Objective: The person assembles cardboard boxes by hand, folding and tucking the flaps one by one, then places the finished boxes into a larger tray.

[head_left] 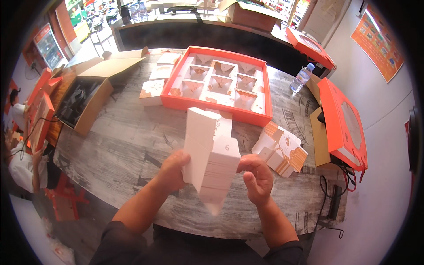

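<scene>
A partly folded white cardboard carton (216, 161) is held up over the near side of the table, with one flap standing up and a pointed corner hanging low. My left hand (173, 170) grips its left panel, the thumb on the near face and the other fingers hidden behind. At the carton's right edge is my right hand (256, 176), fingers curled and thumb apart; its fingertips are close to or touching the cardboard. Beyond the carton, a red-orange tray box (216, 115) contains several open white compartments. Flattened white and orange cartons (282, 150) lie to the right.
Several small white boxes (152, 90) stand left of the tray. An open brown cardboard box (95, 104) with dark contents is at the table's left. A water bottle (301, 79), a red box (340, 123) and black cables (324, 187) occupy the right side. Another person (26, 163) is at far left.
</scene>
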Tool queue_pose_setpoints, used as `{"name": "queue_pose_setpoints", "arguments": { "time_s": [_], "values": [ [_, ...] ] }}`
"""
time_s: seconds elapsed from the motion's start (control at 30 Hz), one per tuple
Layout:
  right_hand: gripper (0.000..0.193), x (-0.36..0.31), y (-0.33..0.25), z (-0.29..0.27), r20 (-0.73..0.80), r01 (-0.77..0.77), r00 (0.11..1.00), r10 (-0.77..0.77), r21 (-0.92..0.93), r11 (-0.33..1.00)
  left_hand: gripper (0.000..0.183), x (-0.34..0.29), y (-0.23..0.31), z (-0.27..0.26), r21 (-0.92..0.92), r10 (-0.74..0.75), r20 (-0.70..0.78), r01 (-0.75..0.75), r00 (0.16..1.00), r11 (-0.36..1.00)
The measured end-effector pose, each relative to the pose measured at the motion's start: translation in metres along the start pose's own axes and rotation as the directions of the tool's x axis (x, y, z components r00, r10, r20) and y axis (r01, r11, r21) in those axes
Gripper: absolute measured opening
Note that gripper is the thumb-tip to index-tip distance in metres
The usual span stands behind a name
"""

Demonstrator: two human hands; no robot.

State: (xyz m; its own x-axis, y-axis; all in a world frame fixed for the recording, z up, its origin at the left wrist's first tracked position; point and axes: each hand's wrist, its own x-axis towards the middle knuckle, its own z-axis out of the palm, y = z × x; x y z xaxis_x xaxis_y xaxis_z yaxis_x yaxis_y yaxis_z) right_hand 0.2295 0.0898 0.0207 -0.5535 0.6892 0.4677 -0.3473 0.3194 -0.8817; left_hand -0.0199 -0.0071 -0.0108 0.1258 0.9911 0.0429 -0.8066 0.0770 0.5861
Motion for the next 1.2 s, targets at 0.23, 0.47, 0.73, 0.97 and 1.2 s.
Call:
{"name": "queue_pose_setpoints", "arguments": {
  "time_s": [0.23,0.47,0.73,0.97,1.2],
  "values": [
    [0.083,-0.014,0.004,0.002,0.323,-0.321,0.918,0.232,0.257,0.912,0.062,-0.001,-0.02,0.017,0.122,-0.261,0.225,0.239,0.939,0.963],
    [0.094,-0.007,-0.002,0.011,0.467,-0.363,0.865,0.186,0.325,0.873,0.05,-0.007,-0.03,0.014,0.344,-0.424,0.161,0.352,0.891,0.871],
    [0.096,-0.016,0.0,-0.004,0.046,-0.28,0.954,0.296,0.49,0.826,0.064,0.006,-0.001,0.023,0.43,-0.105,0.187,0.015,0.977,0.903],
    [0.087,-0.002,-0.008,0.016,-0.119,-0.1,0.986,0.118,0.147,0.984,0.089,0.009,0.004,0.037,0.614,0.346,0.292,-0.452,0.892,0.647],
    [0.071,-0.013,0.01,0.004,0.045,-0.02,0.999,0.024,-0.079,0.997,0.066,0.007,-0.003,0.037,0.814,0.327,0.323,-0.437,0.888,0.382]
  ]
}}
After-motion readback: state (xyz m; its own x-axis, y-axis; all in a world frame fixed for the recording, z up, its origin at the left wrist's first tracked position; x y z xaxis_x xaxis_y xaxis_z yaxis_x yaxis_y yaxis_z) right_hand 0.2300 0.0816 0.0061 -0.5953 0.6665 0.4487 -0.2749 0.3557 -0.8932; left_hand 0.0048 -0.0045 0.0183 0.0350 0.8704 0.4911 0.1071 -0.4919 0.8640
